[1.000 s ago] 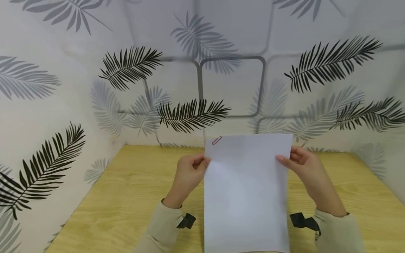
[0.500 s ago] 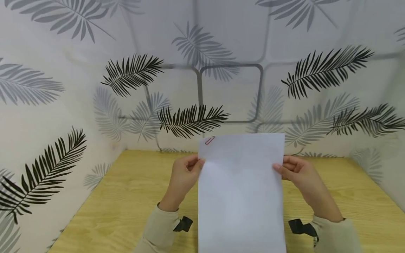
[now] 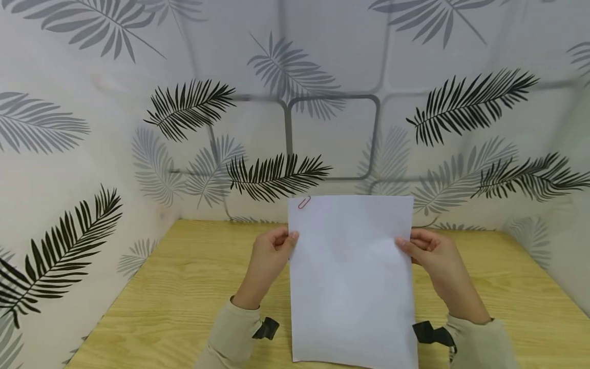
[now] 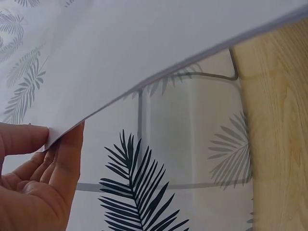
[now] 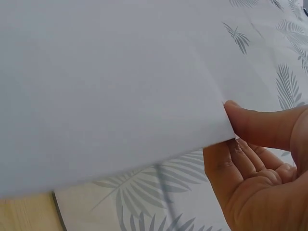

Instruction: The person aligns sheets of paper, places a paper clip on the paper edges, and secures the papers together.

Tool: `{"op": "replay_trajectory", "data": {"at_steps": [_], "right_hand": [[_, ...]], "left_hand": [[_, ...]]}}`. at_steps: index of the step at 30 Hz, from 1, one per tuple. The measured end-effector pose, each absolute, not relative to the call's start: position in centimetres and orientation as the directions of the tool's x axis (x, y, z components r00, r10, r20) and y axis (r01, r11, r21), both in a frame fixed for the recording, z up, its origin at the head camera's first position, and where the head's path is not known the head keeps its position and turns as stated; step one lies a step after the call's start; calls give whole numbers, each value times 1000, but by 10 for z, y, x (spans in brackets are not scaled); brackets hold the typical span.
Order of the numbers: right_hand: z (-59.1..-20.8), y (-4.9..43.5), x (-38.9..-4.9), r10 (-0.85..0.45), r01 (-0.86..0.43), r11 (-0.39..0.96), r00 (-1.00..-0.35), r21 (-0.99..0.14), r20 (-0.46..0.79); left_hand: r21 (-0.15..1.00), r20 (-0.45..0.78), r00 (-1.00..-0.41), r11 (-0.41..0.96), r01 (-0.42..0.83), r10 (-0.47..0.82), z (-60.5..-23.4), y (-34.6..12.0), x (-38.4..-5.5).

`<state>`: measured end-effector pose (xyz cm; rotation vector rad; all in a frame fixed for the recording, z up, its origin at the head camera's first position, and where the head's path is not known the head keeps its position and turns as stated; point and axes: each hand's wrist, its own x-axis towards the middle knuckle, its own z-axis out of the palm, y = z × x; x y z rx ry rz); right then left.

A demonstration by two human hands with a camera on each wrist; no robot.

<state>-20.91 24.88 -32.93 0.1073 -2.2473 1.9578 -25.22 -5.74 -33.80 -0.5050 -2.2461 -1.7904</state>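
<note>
A stack of white paper (image 3: 350, 287) is held upright before me in the head view, its face blank. A red paper clip (image 3: 304, 202) sits on its top left corner. My left hand (image 3: 272, 261) pinches the left edge a little below the clip, thumb in front and fingers behind. On the opposite edge my right hand (image 3: 438, 266) pinches the paper the same way. In the left wrist view the paper (image 4: 120, 53) shows a thick edge running away from the thumb. The right wrist view has the paper's edge (image 5: 144, 120) between thumb and forefinger.
The wooden table (image 3: 193, 287) spreads beneath and behind the paper. A wall (image 3: 341, 138) printed with dark and grey leaves stands behind it, with another leaf-patterned side at left. Black straps (image 3: 266, 328) sit at both sleeve cuffs.
Both hands have shifted slightly left in the head view with the paper still pinched. The lower edge of the paper now shows at the bottom of the view. The head view has tilted up a little.
</note>
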Motion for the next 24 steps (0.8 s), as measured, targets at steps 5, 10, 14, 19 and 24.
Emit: {"op": "replay_trajectory", "data": {"at_steps": [5, 10, 14, 19, 24], "right_hand": [[-330, 248, -211, 70, -157, 153, -983, -976, 169], [-331, 247, -212, 73, -145, 132, -985, -981, 155], [-331, 247, -213, 64, -144, 139, -986, -980, 154], [-330, 248, -211, 67, -134, 150, -987, -980, 145], [-331, 249, -210, 74, -130, 163, -987, -978, 143]], "left_hand": [[895, 374, -918, 207, 395, 134, -340, -59, -254], [895, 374, -916, 203, 398, 146, -341, -60, -254], [898, 362, -920, 210, 387, 149, -341, -60, -254], [902, 350, -924, 209, 377, 154, -340, -60, -253], [914, 336, -930, 186, 361, 151, -341, -58, -252]]}}
